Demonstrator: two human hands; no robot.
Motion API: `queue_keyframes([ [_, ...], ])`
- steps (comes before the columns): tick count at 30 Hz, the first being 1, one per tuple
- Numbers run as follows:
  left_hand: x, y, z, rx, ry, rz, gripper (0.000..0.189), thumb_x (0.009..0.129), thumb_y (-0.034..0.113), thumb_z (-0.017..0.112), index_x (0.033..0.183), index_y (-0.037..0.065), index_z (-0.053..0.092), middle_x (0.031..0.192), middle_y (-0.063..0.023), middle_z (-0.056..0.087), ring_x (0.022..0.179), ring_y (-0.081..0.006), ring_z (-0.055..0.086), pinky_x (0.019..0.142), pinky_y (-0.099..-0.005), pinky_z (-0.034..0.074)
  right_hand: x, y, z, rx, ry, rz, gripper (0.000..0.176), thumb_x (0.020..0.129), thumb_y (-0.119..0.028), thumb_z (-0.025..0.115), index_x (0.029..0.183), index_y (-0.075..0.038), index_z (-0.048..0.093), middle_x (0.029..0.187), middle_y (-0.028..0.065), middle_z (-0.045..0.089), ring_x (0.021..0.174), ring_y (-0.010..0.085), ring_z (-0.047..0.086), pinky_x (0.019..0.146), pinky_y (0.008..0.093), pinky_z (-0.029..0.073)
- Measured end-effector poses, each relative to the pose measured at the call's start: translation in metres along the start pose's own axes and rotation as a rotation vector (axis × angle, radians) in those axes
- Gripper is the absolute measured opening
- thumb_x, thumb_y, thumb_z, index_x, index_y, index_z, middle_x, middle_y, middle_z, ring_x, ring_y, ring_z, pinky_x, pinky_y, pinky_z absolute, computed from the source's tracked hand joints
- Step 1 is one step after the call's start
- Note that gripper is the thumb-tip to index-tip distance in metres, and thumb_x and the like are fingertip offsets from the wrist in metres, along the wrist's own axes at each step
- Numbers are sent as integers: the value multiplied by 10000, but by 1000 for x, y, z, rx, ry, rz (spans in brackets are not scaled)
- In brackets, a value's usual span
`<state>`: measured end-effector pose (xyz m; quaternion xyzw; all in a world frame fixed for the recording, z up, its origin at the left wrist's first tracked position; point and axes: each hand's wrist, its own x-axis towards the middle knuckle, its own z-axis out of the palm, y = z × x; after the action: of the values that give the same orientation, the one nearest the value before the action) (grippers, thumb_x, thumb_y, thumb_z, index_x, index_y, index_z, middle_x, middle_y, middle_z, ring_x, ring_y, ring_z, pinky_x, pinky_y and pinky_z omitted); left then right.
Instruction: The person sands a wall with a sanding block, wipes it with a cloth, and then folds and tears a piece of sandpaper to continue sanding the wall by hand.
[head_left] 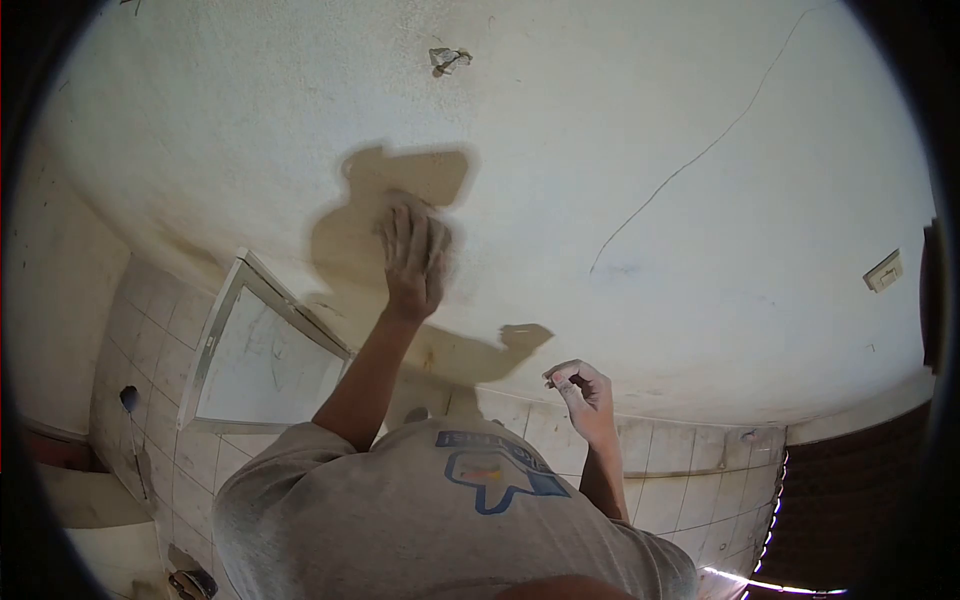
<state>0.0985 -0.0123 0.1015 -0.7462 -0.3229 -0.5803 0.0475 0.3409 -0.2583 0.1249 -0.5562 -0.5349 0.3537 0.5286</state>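
My left hand (410, 260) is raised to the pale painted wall (700, 280), its dusty fingers bent over a flat greyish piece (446, 240) that looks like sandpaper. Motion smears its outline, and the hand covers most of it. On the wall above, the hand's shadow (420, 175) has a squared edge. Lower and to the right, my right hand (583, 392) is held with thumb and fingers curled together, whitened by dust. Something small may be at its fingertips, but I cannot make it out. This hand appears apart from the wall.
A wall box with loose ends (449, 62) is above. A long crack (700, 155) runs down the wall towards a light switch (883, 271) on the right. At left a white-framed panel (265, 350) stands against tiles (165, 400). A dark slatted shutter (840, 500) is lower right.
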Motion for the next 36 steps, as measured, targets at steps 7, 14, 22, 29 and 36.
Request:
queue_keyframes([
  [7,71,24,-16,-140,261,20,498,1039,140,390,1463,-122,393,1570,-347,291,1485,-532,204,1200,-617,118,3,2,4,20,-40,-33,128,967,-107,665,900,1,681,892,82,709,818,129,626,773,293,488],
  [14,-16,30,8,-73,4,48,477,1042,137,398,1456,-100,423,1526,-330,380,1470,-521,257,1188,-636,164,1,-9,8,24,-77,-63,101,958,-82,661,907,3,681,883,73,703,826,120,622,777,283,490],
  [22,95,26,-54,-41,150,-86,408,1033,113,458,1372,-99,536,1488,-324,441,1452,-505,313,1196,-571,225,-1,5,0,5,-113,-16,125,968,-102,664,905,5,682,899,74,710,863,128,645,820,291,496],
  [29,39,32,-18,-37,122,2,446,1024,111,442,1423,-81,495,1538,-332,365,1458,-552,249,1180,-620,212,4,-3,4,6,-144,-45,100,959,-73,669,907,9,693,875,61,710,833,111,634,796,280,493],
  [36,47,42,-17,33,65,-1,476,1024,147,427,1441,-78,474,1559,-326,334,1465,-573,201,1185,-621,200,9,1,-5,-50,-178,-38,89,959,-56,664,902,7,691,862,61,715,815,108,634,799,276,494],
])
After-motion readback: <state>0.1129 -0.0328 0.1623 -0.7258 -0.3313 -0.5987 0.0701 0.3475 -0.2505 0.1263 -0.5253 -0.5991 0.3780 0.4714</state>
